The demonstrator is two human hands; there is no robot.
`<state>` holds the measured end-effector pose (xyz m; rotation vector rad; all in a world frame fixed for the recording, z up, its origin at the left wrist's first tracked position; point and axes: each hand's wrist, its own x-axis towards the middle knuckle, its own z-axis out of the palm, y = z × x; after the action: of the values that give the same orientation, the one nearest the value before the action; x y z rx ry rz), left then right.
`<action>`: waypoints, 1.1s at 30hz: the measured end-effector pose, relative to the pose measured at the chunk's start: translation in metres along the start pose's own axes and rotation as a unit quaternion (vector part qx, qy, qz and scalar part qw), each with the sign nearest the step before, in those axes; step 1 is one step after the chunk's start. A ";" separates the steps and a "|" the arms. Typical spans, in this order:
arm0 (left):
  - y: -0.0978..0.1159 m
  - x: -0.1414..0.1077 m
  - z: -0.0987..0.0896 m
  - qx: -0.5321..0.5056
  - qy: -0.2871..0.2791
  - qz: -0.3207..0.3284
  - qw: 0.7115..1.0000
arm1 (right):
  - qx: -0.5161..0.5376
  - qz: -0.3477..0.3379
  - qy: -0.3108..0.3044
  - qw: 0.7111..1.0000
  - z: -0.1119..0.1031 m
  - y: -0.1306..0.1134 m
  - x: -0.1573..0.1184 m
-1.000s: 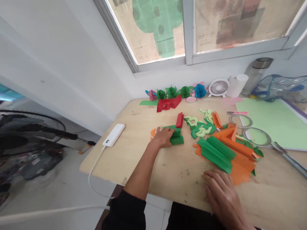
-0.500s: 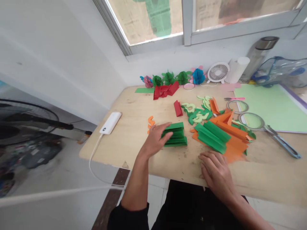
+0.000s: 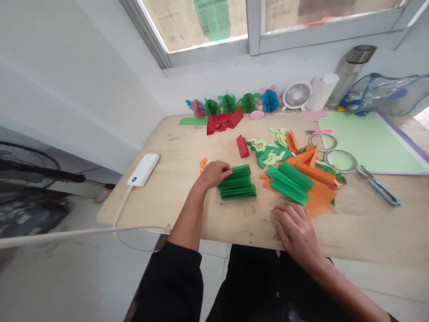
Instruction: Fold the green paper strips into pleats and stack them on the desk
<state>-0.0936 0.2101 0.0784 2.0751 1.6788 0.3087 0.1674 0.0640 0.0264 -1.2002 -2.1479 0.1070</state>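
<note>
Since the earlier frame, the left hand (image 3: 215, 174) has gone from spread thumb and fingers to a pinch at the upper left edge of the green pleated paper (image 3: 237, 185), which lies at the centre of the frame on the table (image 3: 174, 179). The right hand (image 3: 295, 228), lower right of centre, still rests loosely, apparently holding nothing.

Risks, left to right: the white cable (image 3: 122, 205) hangs near the left forearm, and a sleeve catching it could drag the power bank (image 3: 143, 170) toward the table edge. The pinch takes only one corner, so an uneven lift would probably spring the folds open or crease them askew. The right fingers lie just beside the green folded sheet (image 3: 290, 183); a careless push could slide it off the orange paper (image 3: 321, 197) beneath.

Materials, left to right: the power bank is a smooth, rounded white slab. Near it in the centre lie small curved orange cut-outs (image 3: 203, 163). The pleated paper forms narrow, parallel accordion ridges, matt and springy-looking. Above it stands a small red folded strip (image 3: 242, 146); to its right, wavy pale-green cut-outs (image 3: 273, 156) overlap in a loose heap. The green folded sheet shows broader pleats, lying obliquely on the creased orange paper.
</note>
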 end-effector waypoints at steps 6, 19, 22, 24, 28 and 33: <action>0.017 -0.024 -0.005 0.021 0.146 -0.002 0.989 | -0.004 -0.002 0.003 1.000 -0.002 -0.001 0.002; 0.063 -0.115 0.058 -0.097 0.367 0.153 0.912 | -0.013 0.030 -0.012 0.999 0.001 0.001 0.002; 0.060 -0.103 0.086 -0.078 0.366 0.125 0.919 | -0.028 0.038 -0.022 0.999 0.000 -0.001 0.002; 0.060 -0.098 0.101 -0.078 0.355 0.127 0.923 | -0.029 0.048 -0.022 0.998 -0.003 -0.002 -0.001; 0.057 -0.098 0.108 -0.075 0.335 0.139 0.929 | 0.013 0.026 -0.041 0.999 -0.012 -0.005 -0.008; 0.047 -0.100 0.098 -0.052 0.310 0.159 0.936 | 0.047 -0.037 -0.120 0.991 -0.008 -0.014 -0.005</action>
<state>-0.0328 0.0857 0.0263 2.3069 1.5698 1.2398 0.1637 0.0498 0.0358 -1.0999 -2.3636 0.3315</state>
